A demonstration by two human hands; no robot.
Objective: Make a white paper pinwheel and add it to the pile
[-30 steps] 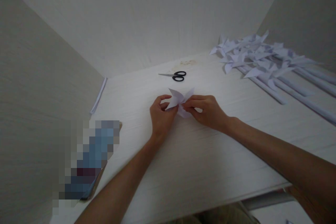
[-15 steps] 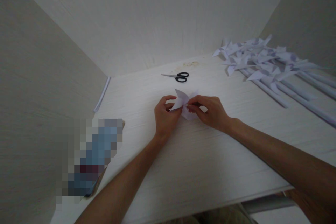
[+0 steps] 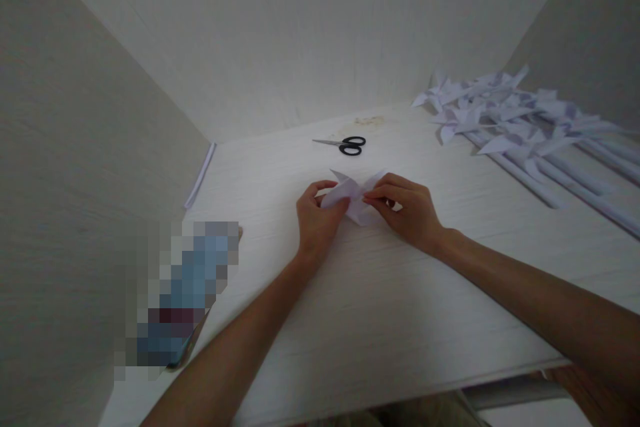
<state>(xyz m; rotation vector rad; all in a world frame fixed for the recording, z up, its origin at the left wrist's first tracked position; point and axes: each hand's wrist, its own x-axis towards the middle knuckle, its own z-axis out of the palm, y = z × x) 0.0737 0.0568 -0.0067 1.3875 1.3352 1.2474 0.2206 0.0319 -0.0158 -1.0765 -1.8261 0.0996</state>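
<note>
Both my hands pinch a small white folded paper piece [image 3: 356, 197] with pointed flaps, held low over the white table [image 3: 380, 293]. My left hand [image 3: 317, 220] grips its left flap between thumb and fingers. On its right side, my right hand [image 3: 410, 213] presses thumb and forefinger at the centre of the paper. Part of the paper is hidden under my fingers.
Black-handled scissors [image 3: 345, 145] lie beyond the paper. A pile of white paper pinwheels on rolled paper sticks [image 3: 515, 127] fills the far right. A blurred blue object [image 3: 185, 293] lies at the left. A white strip [image 3: 200, 175] leans along the left wall. Walls enclose three sides.
The paper piece has been lowered and flattened a little between my fingers. My hands have stayed together in nearly the same spot; the view has shifted slightly.
</note>
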